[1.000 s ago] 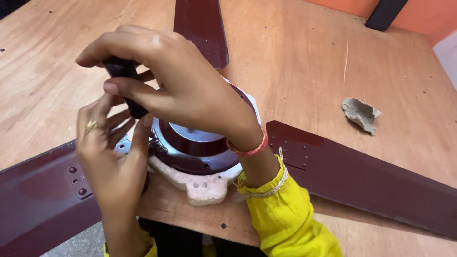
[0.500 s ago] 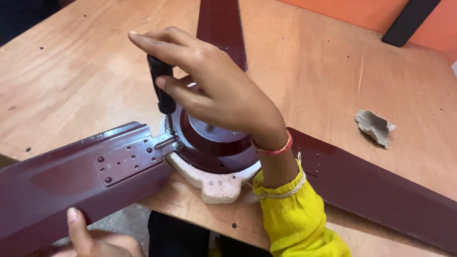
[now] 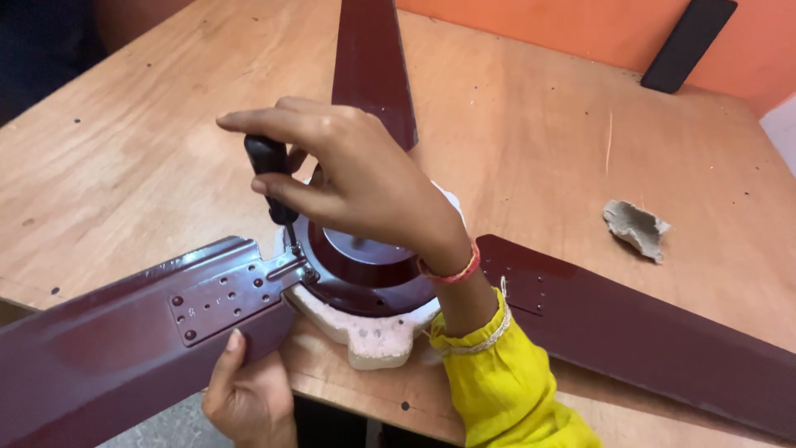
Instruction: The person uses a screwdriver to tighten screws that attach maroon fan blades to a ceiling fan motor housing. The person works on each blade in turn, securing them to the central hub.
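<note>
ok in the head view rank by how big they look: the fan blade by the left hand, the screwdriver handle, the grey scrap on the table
1. fan blade, largest, though nearest the camera
2. grey scrap
3. screwdriver handle, partly hidden by the right hand, so close to the scrap

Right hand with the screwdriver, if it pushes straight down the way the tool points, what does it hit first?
The right hand holds a black-handled screwdriver pointing down. Its tip already appears to sit on a screw at the blade bracket beside the motor hub, so it meets that joint first.
</note>
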